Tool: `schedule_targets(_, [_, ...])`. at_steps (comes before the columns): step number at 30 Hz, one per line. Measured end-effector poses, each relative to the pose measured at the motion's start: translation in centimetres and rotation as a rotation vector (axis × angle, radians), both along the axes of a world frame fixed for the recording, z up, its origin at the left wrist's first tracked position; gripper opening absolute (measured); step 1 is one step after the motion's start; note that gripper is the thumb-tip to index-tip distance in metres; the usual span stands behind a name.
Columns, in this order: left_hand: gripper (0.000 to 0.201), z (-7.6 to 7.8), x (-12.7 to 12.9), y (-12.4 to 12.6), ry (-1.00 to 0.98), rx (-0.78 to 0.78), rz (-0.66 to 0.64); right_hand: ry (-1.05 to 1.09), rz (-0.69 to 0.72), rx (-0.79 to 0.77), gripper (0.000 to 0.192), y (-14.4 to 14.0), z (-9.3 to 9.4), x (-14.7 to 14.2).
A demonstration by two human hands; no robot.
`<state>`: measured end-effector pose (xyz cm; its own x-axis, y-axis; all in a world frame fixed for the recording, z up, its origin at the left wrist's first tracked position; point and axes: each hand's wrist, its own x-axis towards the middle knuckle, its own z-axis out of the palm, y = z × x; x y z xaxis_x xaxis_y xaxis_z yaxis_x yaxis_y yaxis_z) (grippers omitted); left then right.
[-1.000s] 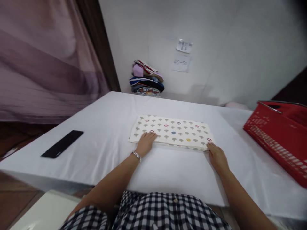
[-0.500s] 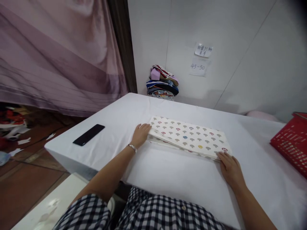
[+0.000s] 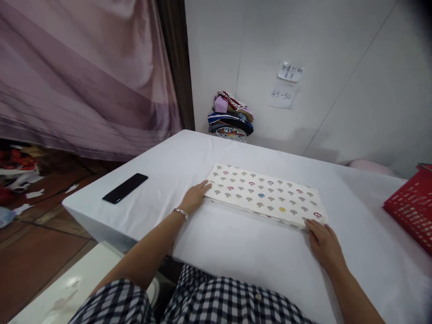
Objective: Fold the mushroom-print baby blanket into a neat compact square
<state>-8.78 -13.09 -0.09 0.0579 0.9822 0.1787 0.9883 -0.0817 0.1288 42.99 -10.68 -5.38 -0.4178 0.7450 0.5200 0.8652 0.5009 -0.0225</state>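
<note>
White table point(image 3: 263, 256) against a white wall, purple curtain point(image 3: 84, 76) to the left, brown floor below it.

Folded cloth point(image 3: 266, 195), cream with a mushroom print, flat near the middle of the table, long edge running left to right, slightly skewed.

Left hand point(image 3: 194, 197) at the cloth's left end, near corner: palm down, fingers loosely extended and close together, fingertips touching the edge. Not gripping anything. Metal bracelet point(image 3: 181, 213) on that wrist.

Right hand point(image 3: 323, 243) at the near right corner: flat on the table, fingers extended and slightly spread, tips touching the cloth edge (whether any tip sits under the fold, cannot tell). Nothing held.

Black phone point(image 3: 125, 188) flat on the table, well left of the cloth, near the table's left edge.

Stack of folded clothes point(image 3: 231, 118) at the far edge by the wall, well apart from both hands.

Two paper notes point(image 3: 286, 83) taped on the wall above right of the stack; lower one reads 45-50.

Red basket point(image 3: 410, 204) at the right, partly out of view.

Checked shirt point(image 3: 209, 297) at the bottom.
</note>
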Motion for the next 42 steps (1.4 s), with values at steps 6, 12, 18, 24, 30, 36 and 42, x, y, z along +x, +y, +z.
schedule_targets(6, [0.063, -0.2, 0.3, -0.3, -0.036, 0.028, 0.071, 0.083, -0.033, -0.074, 0.037, -0.2, 0.5, -0.5])
schedule_targets(12, [0.062, -0.2, 0.9, -0.5, 0.013, 0.012, 0.124, 0.203, 0.086, -0.201, 0.034, 2.7, 3.5, -6.4])
schedule_targets(18, [0.060, 0.2, 1.0, -0.6, -0.007, -0.016, 0.107, 0.241, 0.331, -0.387, 0.034, 8.6, 7.8, -20.4])
schedule_targets(24, [0.058, 0.1, 0.8, -0.7, -0.036, -0.016, 0.087, -0.073, 0.494, -0.496, 0.047, 14.7, 10.6, -34.8])
schedule_targets(30, [0.059, 0.1, 0.9, -1.0, -0.084, -0.012, 0.082, -0.559, 0.499, -0.492, 0.053, 18.3, 11.2, -42.6])
schedule_targets(36, [0.059, -0.4, 0.8, -1.0, -0.165, -0.011, 0.085, -0.689, 0.518, -0.512, 0.030, 20.7, 11.4, -44.3])
schedule_targets(42, [0.060, -0.5, 0.7, -1.2, -0.196, -0.010, 0.074, -0.745, 0.462, -0.473, 0.017, 22.2, 11.7, -45.5])
